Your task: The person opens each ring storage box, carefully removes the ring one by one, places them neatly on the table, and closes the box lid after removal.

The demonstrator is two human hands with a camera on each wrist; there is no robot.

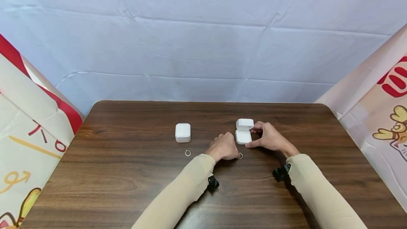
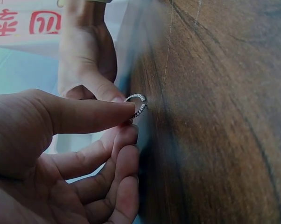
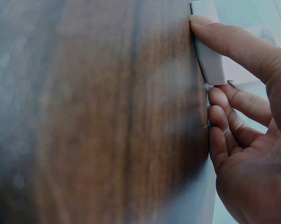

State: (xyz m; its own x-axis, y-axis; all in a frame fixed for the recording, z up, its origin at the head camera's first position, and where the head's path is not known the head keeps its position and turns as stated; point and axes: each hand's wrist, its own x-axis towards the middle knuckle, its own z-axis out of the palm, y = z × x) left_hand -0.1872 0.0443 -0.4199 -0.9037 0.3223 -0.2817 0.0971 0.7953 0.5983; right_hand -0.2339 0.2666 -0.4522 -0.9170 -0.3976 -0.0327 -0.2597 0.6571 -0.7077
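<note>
My left hand point(image 1: 223, 146) pinches a ring point(image 2: 141, 103) between thumb and forefinger, low over the wooden table. Small clear stones line the band in the left wrist view. Just beyond it, a white ring box point(image 1: 243, 137) stands with its lid raised and its pale inside facing up. My right hand point(image 1: 268, 138) grips this box from the right, thumb at the near corner and fingers at the back by the hinge. In the right wrist view the thumb lies along the side of the box point(image 3: 210, 56).
A second white ring box point(image 1: 182, 132), its lid down, stands on the table point(image 1: 127, 172) to the left. Another ring point(image 1: 188, 153) lies just in front of it. A pale cloth point(image 1: 203, 52) hangs behind the table, with printed cloths point(image 1: 381, 123) at the sides.
</note>
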